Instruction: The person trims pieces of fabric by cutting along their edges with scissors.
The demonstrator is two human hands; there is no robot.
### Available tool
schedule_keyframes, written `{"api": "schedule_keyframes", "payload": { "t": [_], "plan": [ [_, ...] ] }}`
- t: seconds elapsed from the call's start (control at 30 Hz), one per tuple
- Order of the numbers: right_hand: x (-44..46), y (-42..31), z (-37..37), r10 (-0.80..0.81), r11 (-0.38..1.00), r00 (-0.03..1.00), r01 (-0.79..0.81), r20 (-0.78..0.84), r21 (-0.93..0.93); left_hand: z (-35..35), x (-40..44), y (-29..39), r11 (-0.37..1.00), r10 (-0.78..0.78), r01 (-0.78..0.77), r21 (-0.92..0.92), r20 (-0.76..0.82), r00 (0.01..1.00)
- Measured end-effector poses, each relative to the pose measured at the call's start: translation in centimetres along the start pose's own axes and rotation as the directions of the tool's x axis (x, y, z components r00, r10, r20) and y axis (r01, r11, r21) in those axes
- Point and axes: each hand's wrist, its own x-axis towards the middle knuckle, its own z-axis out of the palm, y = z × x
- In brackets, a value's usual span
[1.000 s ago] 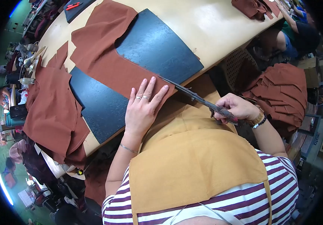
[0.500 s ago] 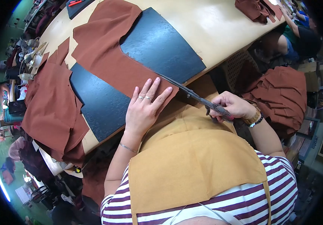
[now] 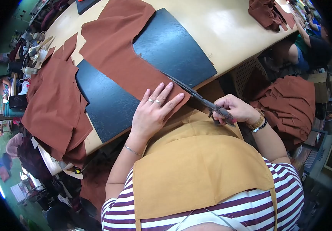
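A reddish-brown cut piece of fabric (image 3: 116, 48) lies across a black board (image 3: 181, 48) on the table, its narrow end toward me. My left hand (image 3: 150, 115) lies flat on that narrow end, fingers spread, with rings on it. In my right hand (image 3: 239, 109) are dark, worn scissors (image 3: 202, 99), fingers wrapped round the handles. Their blades run along the fabric's right edge, just beyond my left fingertips. How far the blades are apart cannot be made out.
More brown fabric (image 3: 50, 104) is heaped on the table's left side and hangs over its edge. Another bundle (image 3: 285, 107) sits at the right, below table height. A smaller pile (image 3: 266, 15) lies at the far right, near another person's arm (image 3: 302, 29).
The view has shifted slightly, so the table and fabric appear a little further right. Both hands keep nearly the same places, the left flat on the fabric and the right on the scissors.
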Motion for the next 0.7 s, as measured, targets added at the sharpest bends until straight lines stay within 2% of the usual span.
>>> {"api": "schedule_keyframes", "payload": {
  "t": [0.1,0.2,0.5,0.57,0.67,0.7],
  "plan": [
    [-0.6,-0.1,-0.1,0.038,0.999,0.999,-0.038,0.014,0.03,0.1,0.0,0.0,1.0,-0.002,0.002,-0.007,0.01,1.0],
    [-0.5,-0.8,-0.1,0.058,0.998,0.998,-0.057,0.018,-0.034,0.1,-0.1,-0.1,1.0,0.013,-0.013,-0.01,0.012,1.0],
    [1.6,0.3,0.0,-0.07,0.997,0.997,0.069,0.02,0.033,-0.4,-0.2,0.0,0.996,0.032,-0.029,-0.087,0.029,0.999],
    [1.5,1.1,-0.3,-0.032,0.999,0.999,0.03,0.036,0.043,0.0,-0.4,-0.4,0.996,0.052,-0.049,-0.081,0.037,0.998],
    [1.1,1.2,0.0,0.001,0.998,1.0,-0.002,0.021,0.068,-2.3,0.2,-0.8,0.914,0.015,0.011,-0.405,0.061,0.998],
    [1.0,1.0,0.2,-0.001,0.997,1.0,0.0,0.01,0.077,-2.2,0.5,-1.4,0.796,-0.039,0.062,-0.602,0.052,0.998]
  ]
}}
